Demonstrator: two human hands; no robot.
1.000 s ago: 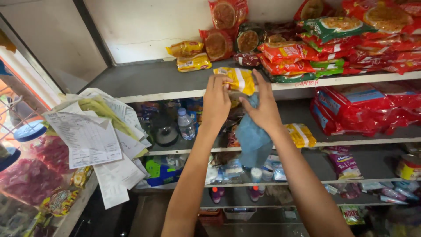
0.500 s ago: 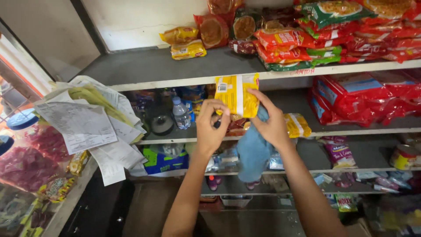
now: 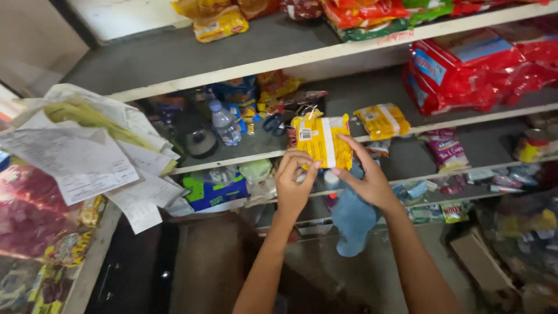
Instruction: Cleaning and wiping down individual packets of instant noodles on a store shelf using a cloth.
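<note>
A yellow snack packet (image 3: 321,141) is held up in front of the middle shelf by both hands. My left hand (image 3: 294,184) pinches its lower left edge. My right hand (image 3: 366,180) grips its lower right side and also keeps a blue cloth (image 3: 353,216) that hangs down under the palm. A second yellow packet (image 3: 382,120) lies on the middle shelf (image 3: 261,146) just to the right of the held one.
The top shelf (image 3: 174,55) carries yellow, orange and green snack packs; large red packs (image 3: 465,67) fill the right of the middle shelf. A small water bottle (image 3: 224,123), a dark round lid and scissors stand on the middle shelf. Loose papers (image 3: 87,157) hang at left.
Both hands have come down with the yellow packet from the top shelf's edge to the middle shelf level, and the view has tilted downward. The blue cloth stays under my right hand.
</note>
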